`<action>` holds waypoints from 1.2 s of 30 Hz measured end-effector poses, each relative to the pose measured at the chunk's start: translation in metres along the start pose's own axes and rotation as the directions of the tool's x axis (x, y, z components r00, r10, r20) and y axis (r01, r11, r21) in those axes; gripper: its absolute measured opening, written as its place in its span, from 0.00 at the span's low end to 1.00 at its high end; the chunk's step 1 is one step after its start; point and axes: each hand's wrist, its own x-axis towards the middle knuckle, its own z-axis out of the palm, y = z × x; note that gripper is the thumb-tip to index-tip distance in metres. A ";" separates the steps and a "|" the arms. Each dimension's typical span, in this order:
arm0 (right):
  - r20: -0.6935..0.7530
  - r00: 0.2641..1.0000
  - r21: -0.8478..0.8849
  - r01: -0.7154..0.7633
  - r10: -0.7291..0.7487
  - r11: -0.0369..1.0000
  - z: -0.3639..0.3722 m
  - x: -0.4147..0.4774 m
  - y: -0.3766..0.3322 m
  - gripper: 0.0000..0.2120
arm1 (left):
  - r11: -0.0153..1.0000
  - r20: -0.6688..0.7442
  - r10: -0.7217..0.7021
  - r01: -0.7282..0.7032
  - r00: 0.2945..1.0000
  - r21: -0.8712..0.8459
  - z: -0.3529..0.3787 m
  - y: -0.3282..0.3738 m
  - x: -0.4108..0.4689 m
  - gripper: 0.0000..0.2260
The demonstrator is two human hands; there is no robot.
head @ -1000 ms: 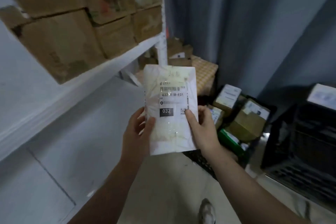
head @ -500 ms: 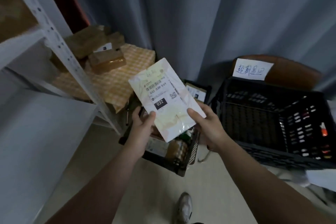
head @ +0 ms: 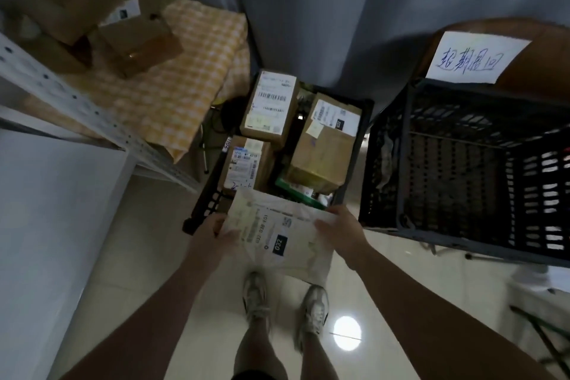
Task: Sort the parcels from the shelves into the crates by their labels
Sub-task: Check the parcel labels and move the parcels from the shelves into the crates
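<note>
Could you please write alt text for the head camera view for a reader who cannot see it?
A person's left hand and right hand hold a white parcel labelled 032 over the near edge of a black crate filled with cardboard boxes. A second crate stands to its right.

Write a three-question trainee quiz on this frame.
1. True or false: the left hand and the right hand both hold the parcel.
2. The parcel's black tag reads: A) 032 B) 517 C) 840.
3. Fill in: the boxes lie in the ___ of the two crates.
Key: 1 true; 2 A; 3 the left crate.
</note>
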 end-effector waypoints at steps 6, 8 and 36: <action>-0.025 0.999 -0.119 -0.043 0.040 0.992 0.032 0.031 0.005 0.25 | 0.989 0.064 -0.058 0.048 0.996 0.142 -0.001 -0.025 0.051 0.16; -0.006 1.000 -0.152 -0.030 0.030 0.988 0.036 0.037 0.008 0.27 | 0.982 0.081 -0.058 0.042 0.995 0.186 0.002 -0.029 0.064 0.15; 0.054 0.990 0.270 -0.139 0.129 0.953 0.007 -0.013 0.040 0.21 | 0.834 -0.086 0.547 -0.533 0.833 0.138 0.031 0.036 0.046 0.07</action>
